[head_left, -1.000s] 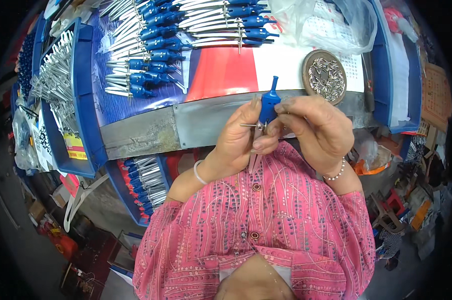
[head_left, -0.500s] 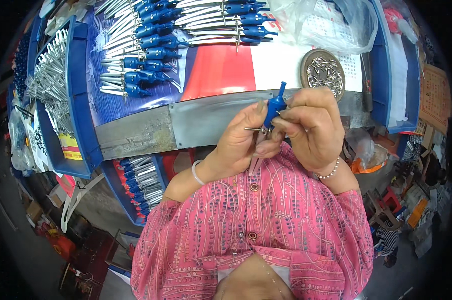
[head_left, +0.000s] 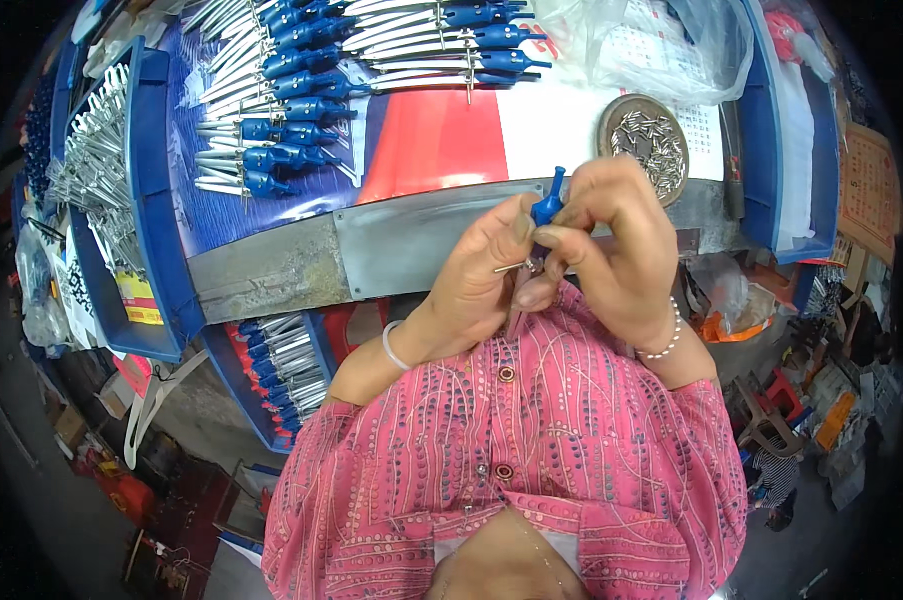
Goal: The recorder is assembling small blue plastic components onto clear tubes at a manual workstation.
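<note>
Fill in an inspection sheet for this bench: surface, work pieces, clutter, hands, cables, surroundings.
Surface: bench with metal edge; red, white and blue sheet on top.
Work pieces: blue piece held up, narrow tip upward; metal pin jutting left below it; blue-headed pieces in rows; round dish of small metal parts.
Clutter: clear plastic bag at the far right.
Hands: left hand grips the blue piece; right hand has its fingers against it, grip partly hidden.
Cables: thin pale strands lower left, too small to identify.
Surroundings: left blue tray with metal rods; right blue tray; pale hanger.
</note>
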The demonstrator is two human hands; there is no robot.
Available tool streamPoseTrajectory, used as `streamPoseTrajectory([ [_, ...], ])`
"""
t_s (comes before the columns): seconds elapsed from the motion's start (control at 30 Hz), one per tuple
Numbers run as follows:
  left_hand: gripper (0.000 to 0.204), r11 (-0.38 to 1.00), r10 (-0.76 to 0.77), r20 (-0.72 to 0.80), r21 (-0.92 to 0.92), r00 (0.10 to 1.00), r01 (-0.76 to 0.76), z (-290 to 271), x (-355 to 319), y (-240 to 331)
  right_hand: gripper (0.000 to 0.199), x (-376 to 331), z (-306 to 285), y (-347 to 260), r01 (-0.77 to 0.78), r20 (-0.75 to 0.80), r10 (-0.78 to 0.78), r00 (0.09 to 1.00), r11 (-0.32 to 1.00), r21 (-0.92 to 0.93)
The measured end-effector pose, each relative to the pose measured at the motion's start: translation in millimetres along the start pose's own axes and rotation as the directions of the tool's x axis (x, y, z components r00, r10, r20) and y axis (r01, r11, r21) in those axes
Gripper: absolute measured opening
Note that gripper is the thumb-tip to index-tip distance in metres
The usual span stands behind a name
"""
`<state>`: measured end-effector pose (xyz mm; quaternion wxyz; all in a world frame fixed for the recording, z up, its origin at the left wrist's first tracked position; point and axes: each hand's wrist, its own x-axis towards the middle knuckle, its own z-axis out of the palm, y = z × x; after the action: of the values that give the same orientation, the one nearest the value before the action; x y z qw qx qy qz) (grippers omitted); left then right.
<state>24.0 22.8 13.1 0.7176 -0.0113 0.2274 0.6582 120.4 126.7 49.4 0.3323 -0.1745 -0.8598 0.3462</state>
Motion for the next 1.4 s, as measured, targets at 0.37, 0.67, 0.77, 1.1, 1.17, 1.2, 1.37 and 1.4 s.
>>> streamPoseTrajectory([
  [0.37,0.037,0.947,-0.184,0.097,-0.25,0.978,0.203,-5.7,-3.2,-3.9,0.022,0.9,-1.7,12.7,-0.684,0.534,0.449,0.716,0.299,0.666],
  [0.67,0.042,0.881,-0.257,0.158,-0.366,0.954,0.298,-13.1,-2.1,-6.9,0.02,-2.2,5.5,16.1,-0.712,0.495,0.574,0.653,0.24,0.66],
  [0.77,0.041,0.882,-0.253,0.152,-0.369,0.955,0.293,-12.9,-0.8,-7.4,0.02,0.2,4.2,15.9,-0.738,0.511,0.594,0.622,0.226,0.635],
  [1.1,0.038,0.856,-0.193,0.157,-0.456,0.968,0.245,-15.8,-0.8,-8.0,0.016,5.7,1.9,11.5,-0.762,0.558,0.532,0.636,0.321,0.562],
  [1.17,0.037,0.853,-0.176,0.136,-0.474,0.975,0.22,-14.6,-5.1,-7.8,0.016,0.9,3.0,12.1,-0.72,0.543,0.475,0.692,0.406,0.563],
  [1.2,0.037,0.917,-0.182,0.03,-0.355,0.983,0.181,-11.4,-8.1,-6.1,0.018,-1.8,3.2,13.1,-0.67,0.529,0.412,0.742,0.488,0.56],
  [1.37,0.038,0.973,-0.154,-0.144,-0.197,0.977,0.125,-3.6,-8.8,-2.4,0.022,-0.7,6.3,5.6,-0.701,0.521,0.475,0.709,0.399,0.591],
  [1.4,0.038,0.972,-0.159,-0.14,-0.198,0.977,0.13,-1.8,-7.9,-2.9,0.022,-2.3,5.6,6.4,-0.702,0.518,0.48,0.709,0.401,0.589],
])
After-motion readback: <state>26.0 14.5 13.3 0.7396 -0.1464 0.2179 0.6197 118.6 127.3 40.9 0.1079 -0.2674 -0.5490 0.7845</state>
